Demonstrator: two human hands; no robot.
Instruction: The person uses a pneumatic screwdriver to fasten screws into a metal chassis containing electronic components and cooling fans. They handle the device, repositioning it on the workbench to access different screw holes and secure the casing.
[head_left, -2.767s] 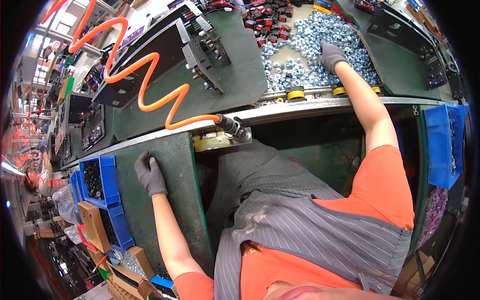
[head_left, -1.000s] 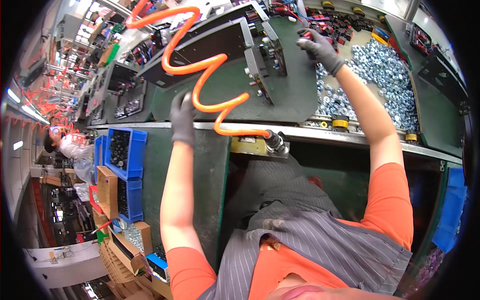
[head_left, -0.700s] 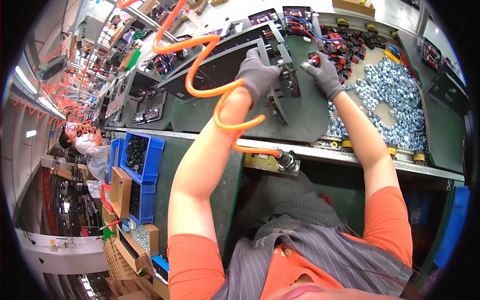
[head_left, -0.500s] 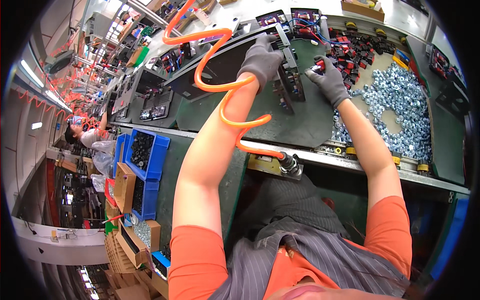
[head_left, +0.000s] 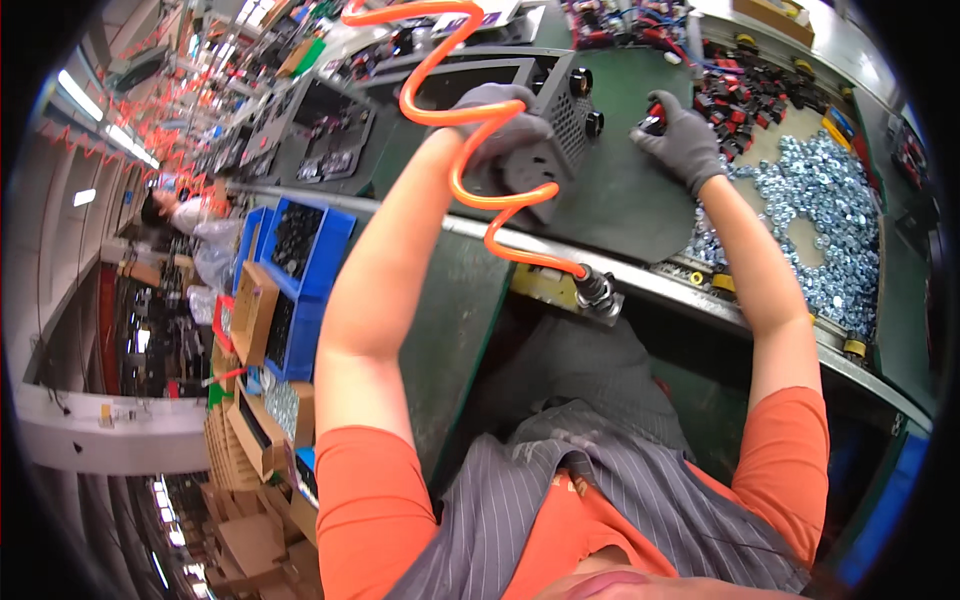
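My left hand (head_left: 480, 148) in a grey glove grips a black metal housing (head_left: 440, 90) on the green work surface; the coil of an orange hose (head_left: 470, 112) passes in front of the hand and hides some fingers. The housing's perforated end panel (head_left: 568, 112) carries two round black knob-like pieces (head_left: 582, 82) and faces right. Beside it, apart from the housing, my gloved right hand (head_left: 688, 145) pinches a small red-and-black part (head_left: 654, 120) between thumb and fingers. Its exact kind is too small to tell.
A pile of red-and-black parts (head_left: 735, 105) and many shiny metal nuts (head_left: 825, 215) lie right of my right hand. Another dark housing (head_left: 325, 125) stands at left. Blue bins (head_left: 318, 250) sit lower left. A metal rail (head_left: 640, 268) borders the bench; a co-worker (head_left: 185, 208) is far left.
The housing has been turned, so its perforated end with the black knob-like pieces now shows. My left hand has come lower and nearer. My right hand still holds the small part.
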